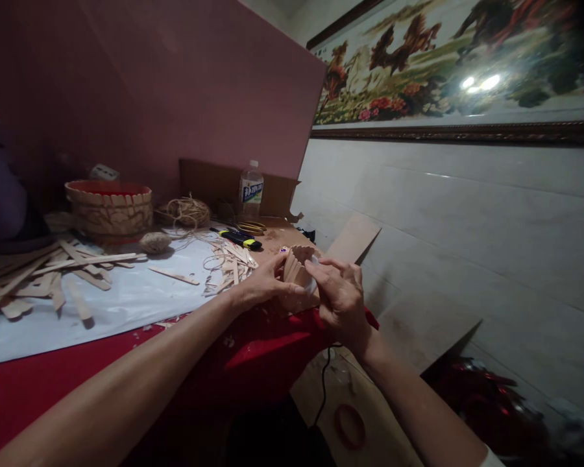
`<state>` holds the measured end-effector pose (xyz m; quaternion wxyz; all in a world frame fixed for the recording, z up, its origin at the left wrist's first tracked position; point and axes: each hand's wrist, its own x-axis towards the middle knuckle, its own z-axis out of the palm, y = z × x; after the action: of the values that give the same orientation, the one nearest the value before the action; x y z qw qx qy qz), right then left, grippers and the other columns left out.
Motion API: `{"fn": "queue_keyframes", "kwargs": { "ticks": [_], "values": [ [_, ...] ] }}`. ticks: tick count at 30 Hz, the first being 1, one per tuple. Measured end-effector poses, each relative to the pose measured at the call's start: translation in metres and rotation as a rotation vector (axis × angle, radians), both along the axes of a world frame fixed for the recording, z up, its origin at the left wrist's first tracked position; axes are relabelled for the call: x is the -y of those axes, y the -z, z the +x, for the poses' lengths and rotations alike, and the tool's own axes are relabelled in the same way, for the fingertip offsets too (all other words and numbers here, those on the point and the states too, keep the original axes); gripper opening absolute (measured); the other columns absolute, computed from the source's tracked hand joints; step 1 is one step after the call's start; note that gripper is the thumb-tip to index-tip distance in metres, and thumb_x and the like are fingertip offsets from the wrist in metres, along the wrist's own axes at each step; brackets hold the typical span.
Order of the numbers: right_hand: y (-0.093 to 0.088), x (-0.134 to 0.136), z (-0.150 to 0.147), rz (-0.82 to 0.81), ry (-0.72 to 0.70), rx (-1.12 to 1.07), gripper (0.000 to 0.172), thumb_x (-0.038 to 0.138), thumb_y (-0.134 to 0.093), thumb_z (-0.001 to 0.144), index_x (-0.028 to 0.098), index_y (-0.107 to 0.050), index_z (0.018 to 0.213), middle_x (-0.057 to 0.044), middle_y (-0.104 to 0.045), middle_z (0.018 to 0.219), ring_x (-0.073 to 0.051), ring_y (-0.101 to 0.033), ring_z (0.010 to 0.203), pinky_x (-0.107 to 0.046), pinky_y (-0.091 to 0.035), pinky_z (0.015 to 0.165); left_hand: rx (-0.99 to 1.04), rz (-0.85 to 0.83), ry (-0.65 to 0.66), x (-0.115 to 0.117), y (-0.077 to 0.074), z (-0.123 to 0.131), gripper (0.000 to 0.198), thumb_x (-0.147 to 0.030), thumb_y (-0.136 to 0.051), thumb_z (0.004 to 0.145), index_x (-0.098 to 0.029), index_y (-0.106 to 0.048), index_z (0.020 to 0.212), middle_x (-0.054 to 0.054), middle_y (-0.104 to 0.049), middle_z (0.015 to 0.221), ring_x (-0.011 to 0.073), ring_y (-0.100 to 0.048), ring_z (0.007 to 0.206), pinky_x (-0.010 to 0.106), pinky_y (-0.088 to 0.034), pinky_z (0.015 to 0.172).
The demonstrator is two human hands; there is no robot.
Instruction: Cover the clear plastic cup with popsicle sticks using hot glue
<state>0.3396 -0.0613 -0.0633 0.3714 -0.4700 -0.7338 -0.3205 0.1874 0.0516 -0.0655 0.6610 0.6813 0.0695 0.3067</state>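
A small cup-like holder (298, 267) with wooden sticks round its outside is held between both hands at the table's right end. My left hand (267, 282) grips its left side, thumb across the front. The fingers of my right hand (341, 292) press on its right rim, where a pale, whitish part shows. Close by on the left lie many short wooden pieces (236, 263) and a yellow-and-black utility knife (238, 238). One single stick (174, 275) rests on the white sheet (150, 301).
A stick-covered basket (111, 211), a twine ball (156, 242), loose twine (187, 211) and a bottle (251, 188) stand behind. Long sticks (53, 275) are heaped at left. Red cloth (253, 357) drapes the front edge; a dark cable (325, 389) hangs below.
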Motion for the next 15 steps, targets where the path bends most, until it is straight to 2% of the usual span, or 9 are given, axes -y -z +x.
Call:
{"fn": "queue_keyframes", "kwargs": {
  "ticks": [10, 15],
  "values": [
    [0.0033, -0.0021, -0.0001, 0.007, 0.014, 0.003, 0.053, 0.004, -0.046, 0.084, 0.024, -0.051, 0.133, -0.006, -0.070, 0.113, -0.026, -0.055, 0.113, -0.045, -0.037, 0.093, 0.006, -0.013, -0.007, 0.0006, 0.0012, 0.0004, 0.065, -0.022, -0.079, 0.061, -0.017, -0.050, 0.119, 0.011, -0.059, 0.121, 0.0282, -0.051, 0.119, 0.043, -0.039, 0.100],
    [0.0096, -0.0007, 0.0035, 0.014, 0.063, 0.002, 0.059, 0.010, -0.046, 0.089, 0.025, -0.037, 0.145, -0.010, -0.055, 0.136, -0.029, -0.046, 0.124, -0.049, -0.036, 0.100, 0.011, -0.009, -0.016, 0.0016, 0.0005, 0.0003, 0.066, -0.026, -0.081, 0.059, -0.017, -0.052, 0.118, 0.010, -0.060, 0.117, 0.0277, -0.053, 0.115, 0.042, -0.039, 0.098]
  ]
}}
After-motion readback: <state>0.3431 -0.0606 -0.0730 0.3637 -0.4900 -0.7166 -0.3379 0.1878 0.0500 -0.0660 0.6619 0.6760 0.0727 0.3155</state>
